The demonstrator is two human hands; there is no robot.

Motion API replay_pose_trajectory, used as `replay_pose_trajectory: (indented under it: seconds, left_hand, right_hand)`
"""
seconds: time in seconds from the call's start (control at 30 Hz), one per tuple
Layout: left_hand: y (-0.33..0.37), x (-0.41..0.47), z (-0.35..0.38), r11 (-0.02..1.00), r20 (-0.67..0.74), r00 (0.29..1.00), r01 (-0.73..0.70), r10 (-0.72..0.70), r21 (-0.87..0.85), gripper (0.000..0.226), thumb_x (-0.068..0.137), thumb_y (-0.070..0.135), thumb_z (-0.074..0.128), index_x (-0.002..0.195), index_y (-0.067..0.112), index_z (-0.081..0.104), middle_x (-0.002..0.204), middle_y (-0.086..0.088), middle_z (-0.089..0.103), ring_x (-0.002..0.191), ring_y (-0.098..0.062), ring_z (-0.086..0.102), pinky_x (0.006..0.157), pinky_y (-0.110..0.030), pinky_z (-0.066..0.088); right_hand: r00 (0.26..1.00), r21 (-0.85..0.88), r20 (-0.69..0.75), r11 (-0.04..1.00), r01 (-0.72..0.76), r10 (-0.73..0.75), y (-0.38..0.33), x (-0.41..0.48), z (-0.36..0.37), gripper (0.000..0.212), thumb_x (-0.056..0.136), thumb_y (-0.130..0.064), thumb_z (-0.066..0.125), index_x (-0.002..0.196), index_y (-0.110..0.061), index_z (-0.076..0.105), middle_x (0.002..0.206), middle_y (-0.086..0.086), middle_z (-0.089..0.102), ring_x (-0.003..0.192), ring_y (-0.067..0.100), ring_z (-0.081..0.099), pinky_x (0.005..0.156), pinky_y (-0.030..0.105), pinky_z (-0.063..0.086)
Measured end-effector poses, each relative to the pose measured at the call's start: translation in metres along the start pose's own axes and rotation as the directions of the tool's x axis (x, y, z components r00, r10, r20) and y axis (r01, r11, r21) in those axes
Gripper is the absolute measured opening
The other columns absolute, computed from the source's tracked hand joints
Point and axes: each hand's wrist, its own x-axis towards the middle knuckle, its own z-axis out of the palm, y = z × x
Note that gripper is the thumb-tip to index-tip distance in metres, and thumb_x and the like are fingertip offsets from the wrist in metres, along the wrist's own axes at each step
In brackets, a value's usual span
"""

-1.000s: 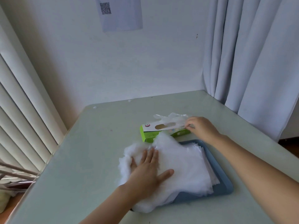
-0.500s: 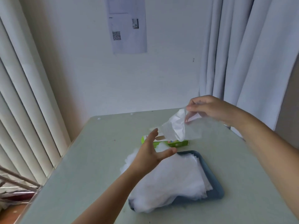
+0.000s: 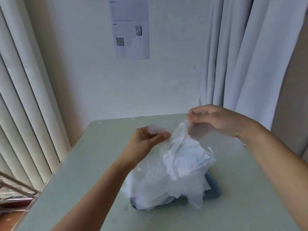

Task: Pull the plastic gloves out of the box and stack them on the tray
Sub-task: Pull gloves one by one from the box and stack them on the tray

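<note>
Pinching glove [image 3: 183, 147]: left hand [image 3: 146, 140], right hand [image 3: 215, 120]

Thin crinkled translucent plastic gloves [image 3: 180, 164], smooth blue plastic tray [image 3: 215, 192], smooth pale-green table [image 3: 93, 164], cloth curtains [image 3: 241, 55], paper notice [image 3: 130, 30]

Translucent plastic glove [image 3: 181, 147] crumpled, held aloft over white glove pile [image 3: 150, 189] heaped on blue-grey tray [image 3: 215, 190]

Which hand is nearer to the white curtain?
Right. The right hand, pinching a glove, is just below the curtain; the left hand is lower and well to its left, above the table.
</note>
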Motion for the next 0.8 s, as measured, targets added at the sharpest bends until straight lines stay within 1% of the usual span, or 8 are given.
replay_pose_trajectory:
  seconds: [0.13, 0.2, 0.27, 0.33, 0.47, 0.63, 0.7, 0.8]
  left_hand:
    - [-0.014, 0.005, -0.003, 0.976, 0.070, 0.974, 0.217, -0.217, -0.005, 0.018, 0.094, 0.014, 0.057, 0.086, 0.002, 0.067, 0.070, 0.000, 0.070, 0.063, -0.009, 0.065, 0.060, -0.018, 0.050]
    - [-0.021, 0.014, -0.007, 0.950, 0.096, 0.945, 0.309, -0.312, 0.042, 0.018, 0.096, 0.014, 0.055, 0.083, 0.004, 0.063, 0.063, 0.002, 0.068, 0.055, -0.008, 0.062, 0.055, -0.019, 0.051]
    - [-0.032, 0.024, -0.012, 0.919, 0.110, 0.921, 0.353, -0.374, 0.175, 0.020, 0.096, 0.017, 0.055, 0.080, 0.007, 0.061, 0.060, 0.003, 0.066, 0.046, -0.009, 0.054, 0.047, -0.018, 0.046]
    - [-0.045, 0.034, -0.016, 0.873, 0.104, 0.910, 0.346, -0.401, 0.344, 0.022, 0.095, 0.020, 0.057, 0.074, 0.013, 0.059, 0.057, 0.006, 0.064, 0.041, -0.008, 0.043, 0.042, -0.017, 0.036]
    - [-0.071, 0.050, -0.013, 0.785, 0.092, 0.881, 0.361, -0.465, 0.504, 0.018, 0.093, 0.021, 0.060, 0.076, 0.013, 0.058, 0.056, 0.005, 0.062, 0.038, -0.007, 0.037, 0.039, -0.015, 0.031]
    - [-0.103, 0.054, -0.003, 0.610, 0.079, 0.863, 0.285, -0.499, 0.739, 0.021, 0.091, 0.023, 0.059, 0.082, 0.005, 0.060, 0.059, 0.000, 0.060, 0.033, -0.003, 0.044, 0.041, -0.015, 0.037]
    - [-0.113, 0.052, -0.001, 0.530, 0.061, 0.878, 0.230, -0.474, 0.816, 0.032, 0.091, 0.028, 0.059, 0.086, -0.003, 0.066, 0.064, -0.006, 0.061, 0.050, -0.012, 0.056, 0.054, -0.021, 0.040]
    - [-0.124, 0.050, 0.003, 0.411, 0.019, 0.903, 0.177, -0.429, 0.894, 0.033, 0.091, 0.037, 0.057, 0.081, 0.005, 0.064, 0.074, -0.008, 0.060, 0.069, -0.023, 0.054, 0.061, -0.027, 0.038]
  right_hand:
    - [0.993, -0.030, -0.062, 0.994, -0.107, 0.105, 0.042, 0.007, 0.007, 0.034, 0.080, -0.042, 0.064, 0.081, -0.008, 0.065, 0.084, 0.012, 0.066, 0.078, 0.023, 0.060, 0.076, 0.031, 0.045]
    - [0.984, -0.018, -0.055, 0.985, -0.169, 0.168, 0.061, 0.009, 0.014, 0.037, 0.075, -0.051, 0.068, 0.080, -0.014, 0.066, 0.086, 0.013, 0.064, 0.079, 0.025, 0.055, 0.071, 0.032, 0.043]
    - [0.972, 0.045, -0.049, 0.973, -0.227, 0.229, 0.077, 0.011, 0.020, 0.034, 0.075, -0.045, 0.069, 0.084, -0.012, 0.068, 0.087, 0.014, 0.068, 0.075, 0.022, 0.060, 0.063, 0.025, 0.048]
    - [0.957, 0.112, -0.031, 0.953, -0.282, 0.287, 0.093, 0.012, 0.022, 0.031, 0.080, -0.034, 0.068, 0.092, -0.006, 0.068, 0.089, 0.014, 0.072, 0.071, 0.015, 0.066, 0.061, 0.020, 0.052]
    - [0.928, 0.144, 0.006, 0.918, -0.368, 0.371, 0.122, 0.014, 0.028, 0.014, 0.090, -0.019, 0.063, 0.085, -0.008, 0.068, 0.081, 0.008, 0.073, 0.065, 0.010, 0.067, 0.059, 0.018, 0.051]
    - [0.861, -0.084, -0.204, 0.868, -0.489, 0.465, 0.160, 0.023, 0.039, 0.027, 0.091, -0.020, 0.063, 0.071, -0.002, 0.061, 0.061, 0.004, 0.066, 0.049, 0.013, 0.056, 0.044, 0.018, 0.041]
    - [0.839, -0.176, -0.277, 0.833, -0.524, 0.469, 0.168, 0.024, 0.044, 0.033, 0.092, -0.022, 0.059, 0.061, -0.009, 0.056, 0.045, -0.006, 0.059, 0.039, 0.010, 0.050, 0.041, 0.016, 0.037]
    - [0.823, -0.245, -0.323, 0.799, -0.549, 0.467, 0.177, 0.023, 0.047, 0.032, 0.089, -0.022, 0.056, 0.060, -0.009, 0.058, 0.061, 0.010, 0.069, 0.050, 0.019, 0.056, 0.049, 0.021, 0.042]
